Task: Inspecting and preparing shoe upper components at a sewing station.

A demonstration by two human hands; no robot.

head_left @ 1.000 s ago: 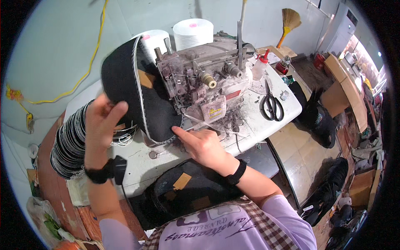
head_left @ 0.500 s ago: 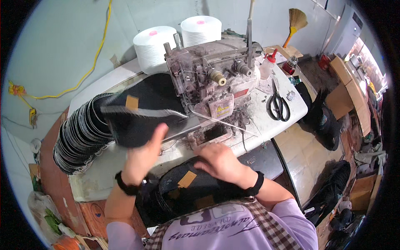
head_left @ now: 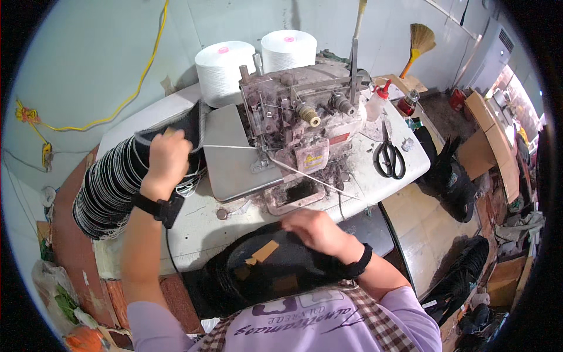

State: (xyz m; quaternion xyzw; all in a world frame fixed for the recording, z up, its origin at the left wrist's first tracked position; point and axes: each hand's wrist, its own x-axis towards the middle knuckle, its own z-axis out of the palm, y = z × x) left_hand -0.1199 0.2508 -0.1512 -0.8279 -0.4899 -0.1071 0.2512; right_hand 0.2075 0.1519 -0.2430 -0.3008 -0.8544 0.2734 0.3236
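My left hand (head_left: 167, 155) is closed on a black fabric piece (head_left: 190, 126) with a light stitched edge, at the near end of a long row of black pieces with white-edged rims (head_left: 111, 188). A white thread (head_left: 229, 146) runs from that piece to the overlock sewing machine (head_left: 305, 117), whose metal plate (head_left: 234, 170) lies bare. My right hand (head_left: 316, 232) has its fingers curled at the far edge of a pile of dark fabric pieces (head_left: 234, 252) on my lap; what is in those fingers is hidden. A tan patch (head_left: 265, 251) lies on the pile.
Two white thread cones (head_left: 226, 70) stand behind the machine. Black-handled scissors (head_left: 390, 158) and a red-tipped bottle (head_left: 378, 100) lie or stand right of it on the white table (head_left: 193, 234). Dark bundles (head_left: 448, 182) and cardboard (head_left: 492, 152) are at the right.
My left hand has carried the black piece off the machine plate, leftward to the row of pieces. The right hand has barely moved, staying at the pile's far edge.
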